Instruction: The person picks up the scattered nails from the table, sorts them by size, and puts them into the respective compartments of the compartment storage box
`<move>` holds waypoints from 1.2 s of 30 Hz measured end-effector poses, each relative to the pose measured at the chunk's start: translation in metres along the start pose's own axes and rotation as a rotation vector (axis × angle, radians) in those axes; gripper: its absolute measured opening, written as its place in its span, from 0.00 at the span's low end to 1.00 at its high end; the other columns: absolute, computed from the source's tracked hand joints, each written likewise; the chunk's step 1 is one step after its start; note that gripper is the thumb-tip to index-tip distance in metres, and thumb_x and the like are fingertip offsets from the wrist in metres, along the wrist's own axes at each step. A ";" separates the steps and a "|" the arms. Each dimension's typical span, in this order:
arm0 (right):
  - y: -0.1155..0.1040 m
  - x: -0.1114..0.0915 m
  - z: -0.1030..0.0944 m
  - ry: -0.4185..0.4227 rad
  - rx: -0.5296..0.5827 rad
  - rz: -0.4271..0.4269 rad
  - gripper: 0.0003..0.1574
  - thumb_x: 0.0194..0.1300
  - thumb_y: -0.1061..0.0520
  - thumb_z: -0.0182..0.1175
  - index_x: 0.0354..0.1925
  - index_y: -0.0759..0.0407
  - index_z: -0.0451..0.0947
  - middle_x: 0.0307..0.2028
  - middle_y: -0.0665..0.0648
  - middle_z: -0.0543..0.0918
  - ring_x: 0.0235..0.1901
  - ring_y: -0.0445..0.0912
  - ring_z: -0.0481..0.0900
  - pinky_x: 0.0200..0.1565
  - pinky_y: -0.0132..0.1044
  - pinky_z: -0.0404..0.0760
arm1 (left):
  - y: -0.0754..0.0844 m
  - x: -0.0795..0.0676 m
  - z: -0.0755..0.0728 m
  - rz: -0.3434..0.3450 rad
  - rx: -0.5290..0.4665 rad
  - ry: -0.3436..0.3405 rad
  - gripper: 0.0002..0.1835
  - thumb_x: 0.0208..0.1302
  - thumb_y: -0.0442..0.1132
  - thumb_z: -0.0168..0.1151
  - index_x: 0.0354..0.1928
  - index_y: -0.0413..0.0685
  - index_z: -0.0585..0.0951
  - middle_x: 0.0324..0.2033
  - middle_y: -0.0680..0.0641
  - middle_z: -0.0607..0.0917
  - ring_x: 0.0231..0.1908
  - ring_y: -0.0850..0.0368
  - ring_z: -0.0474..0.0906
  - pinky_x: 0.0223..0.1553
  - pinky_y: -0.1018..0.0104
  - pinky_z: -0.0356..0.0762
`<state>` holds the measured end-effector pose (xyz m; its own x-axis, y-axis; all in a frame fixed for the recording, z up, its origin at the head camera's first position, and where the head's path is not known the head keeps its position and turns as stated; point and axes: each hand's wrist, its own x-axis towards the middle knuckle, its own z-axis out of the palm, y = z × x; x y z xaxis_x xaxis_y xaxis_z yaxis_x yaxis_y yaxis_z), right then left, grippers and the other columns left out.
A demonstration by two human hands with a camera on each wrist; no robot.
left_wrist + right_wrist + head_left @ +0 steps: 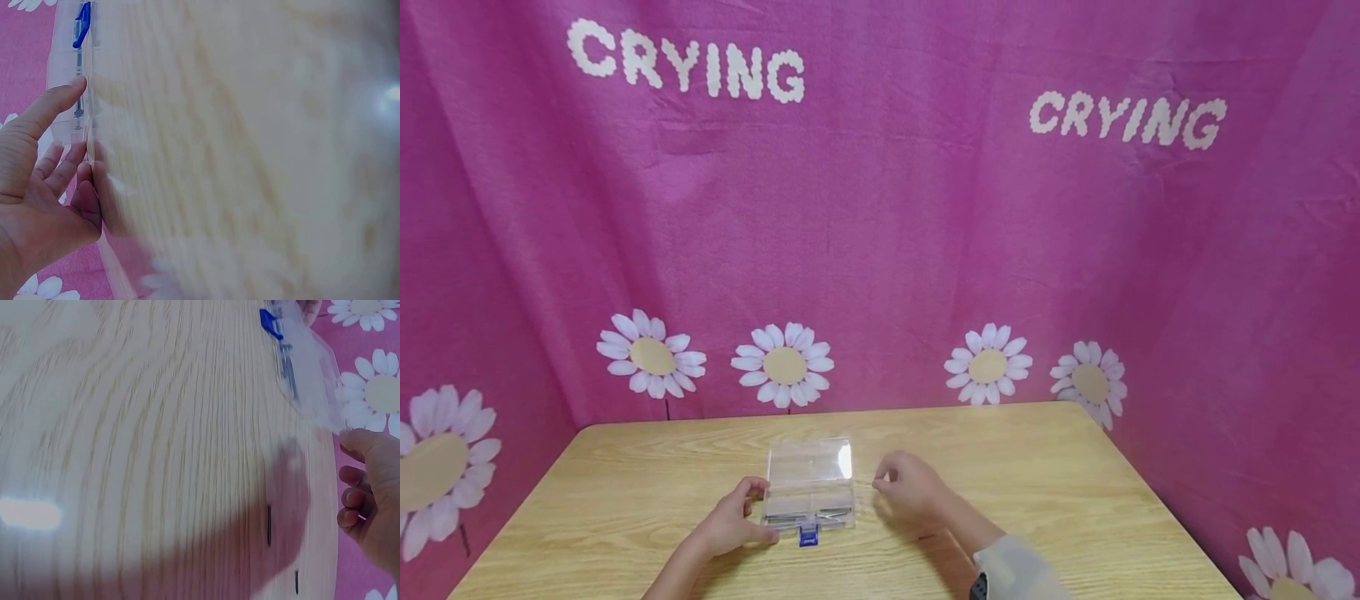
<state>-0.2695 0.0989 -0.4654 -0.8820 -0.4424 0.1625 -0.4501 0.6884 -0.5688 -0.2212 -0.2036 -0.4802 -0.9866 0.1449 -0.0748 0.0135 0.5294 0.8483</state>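
A clear plastic compartment box [808, 500] stands on the table with its lid [808, 460] raised at the back. Thin metal pieces lie inside near its front, too small to name, and a blue latch [808, 534] hangs at the front edge. My left hand [730, 521] holds the box's left side, thumb at the front corner and fingers along the side. To the right of the box is my right hand [913, 487], its fingers curled and the thumb near the forefinger. Whether anything small is between those fingertips cannot be seen.
Two thin dark metal pieces, a nearer one [296, 581] and another [269, 525], lie on the wooden table [1037, 467] below my right hand. A pink curtain [880, 208] with daisies and white lettering hangs behind the table and along its sides.
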 end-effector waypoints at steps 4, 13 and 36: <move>0.009 -0.004 -0.009 0.011 -0.045 -0.037 0.06 0.59 0.55 0.60 0.32 0.56 0.80 0.28 0.48 0.77 0.29 0.38 0.70 0.32 0.31 0.71 | 0.000 0.000 0.000 0.013 -0.001 0.003 0.40 0.39 0.31 0.76 0.56 0.36 0.66 0.54 0.37 0.75 0.56 0.40 0.68 0.59 0.42 0.62; 0.031 -0.016 -0.021 0.014 -0.080 -0.037 0.05 0.57 0.57 0.60 0.31 0.58 0.80 0.26 0.49 0.77 0.26 0.38 0.69 0.29 0.32 0.70 | -0.001 0.000 0.001 0.012 -0.006 0.008 0.39 0.38 0.30 0.76 0.55 0.37 0.67 0.54 0.38 0.75 0.56 0.41 0.68 0.60 0.42 0.62; 0.071 -0.046 -0.049 0.031 -0.015 0.057 0.04 0.57 0.59 0.61 0.31 0.60 0.79 0.22 0.50 0.75 0.21 0.38 0.68 0.25 0.30 0.70 | 0.000 0.000 0.000 0.025 0.011 0.015 0.40 0.36 0.31 0.77 0.55 0.36 0.67 0.53 0.39 0.76 0.56 0.40 0.69 0.58 0.43 0.64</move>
<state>-0.2675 0.1963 -0.4740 -0.9100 -0.3846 0.1548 -0.4007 0.7207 -0.5657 -0.2216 -0.2034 -0.4806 -0.9883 0.1454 -0.0459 0.0395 0.5348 0.8440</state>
